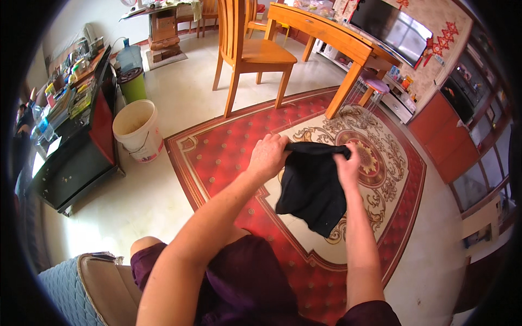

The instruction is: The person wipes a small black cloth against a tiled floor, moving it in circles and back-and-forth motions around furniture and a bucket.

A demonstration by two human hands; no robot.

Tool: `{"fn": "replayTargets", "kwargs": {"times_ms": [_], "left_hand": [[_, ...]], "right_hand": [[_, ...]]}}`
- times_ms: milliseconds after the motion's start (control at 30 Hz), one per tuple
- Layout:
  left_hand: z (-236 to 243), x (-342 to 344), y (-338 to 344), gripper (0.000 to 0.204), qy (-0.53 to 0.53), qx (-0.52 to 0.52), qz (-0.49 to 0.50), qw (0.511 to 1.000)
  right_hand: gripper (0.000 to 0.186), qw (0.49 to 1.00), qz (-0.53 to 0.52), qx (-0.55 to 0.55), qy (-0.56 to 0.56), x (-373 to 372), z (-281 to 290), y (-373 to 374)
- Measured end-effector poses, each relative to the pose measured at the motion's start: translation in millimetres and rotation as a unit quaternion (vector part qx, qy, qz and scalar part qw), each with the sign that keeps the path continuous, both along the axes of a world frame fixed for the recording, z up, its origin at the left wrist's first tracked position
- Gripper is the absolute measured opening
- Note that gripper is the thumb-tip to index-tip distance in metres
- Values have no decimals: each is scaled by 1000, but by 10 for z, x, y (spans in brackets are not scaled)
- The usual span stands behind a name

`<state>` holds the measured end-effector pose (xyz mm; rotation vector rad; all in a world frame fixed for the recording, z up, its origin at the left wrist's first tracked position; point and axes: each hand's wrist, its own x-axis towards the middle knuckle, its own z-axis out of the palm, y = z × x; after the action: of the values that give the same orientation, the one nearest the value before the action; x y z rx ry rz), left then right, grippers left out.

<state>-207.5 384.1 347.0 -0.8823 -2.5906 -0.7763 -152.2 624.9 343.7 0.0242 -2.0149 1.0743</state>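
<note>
A black cloth garment [312, 187] hangs in the air before me, over the patterned rug; its exact kind does not show. My left hand [269, 156] grips its upper left corner, fingers closed on the fabric. At the upper right corner my right hand [349, 165] pinches the same top edge, slightly blurred. Between both hands the edge is pulled fairly straight, and the lower part drapes down loosely with an uneven hem.
A red and cream rug [228, 157] covers the floor ahead. A wooden chair [266, 51] and wooden table [321, 27] stand beyond it. To the left are a white bucket [149, 144] and a cluttered black cabinet [81, 157]. A padded seat [68, 290] is at lower left.
</note>
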Motion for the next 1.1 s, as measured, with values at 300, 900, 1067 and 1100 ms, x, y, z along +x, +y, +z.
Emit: {"fn": "replayTargets", "kwargs": {"times_ms": [300, 900, 1067, 1100], "left_hand": [[-407, -362, -834, 20, -245, 122, 56, 960], [231, -72, -1657, 30, -175, -100, 80, 976], [267, 113, -1915, 25, -361, 47, 47, 930], [198, 139, -2015, 23, -345, 76, 28, 935]], "right_hand": [[18, 902, 255, -54, -344, 56, 5, -279], [24, 875, 346, -167, -295, -85, -1, -680], [21, 860, 369, -143, -322, 17, 53, -875], [20, 856, 381, -156, -314, -6, 68, -954]]}}
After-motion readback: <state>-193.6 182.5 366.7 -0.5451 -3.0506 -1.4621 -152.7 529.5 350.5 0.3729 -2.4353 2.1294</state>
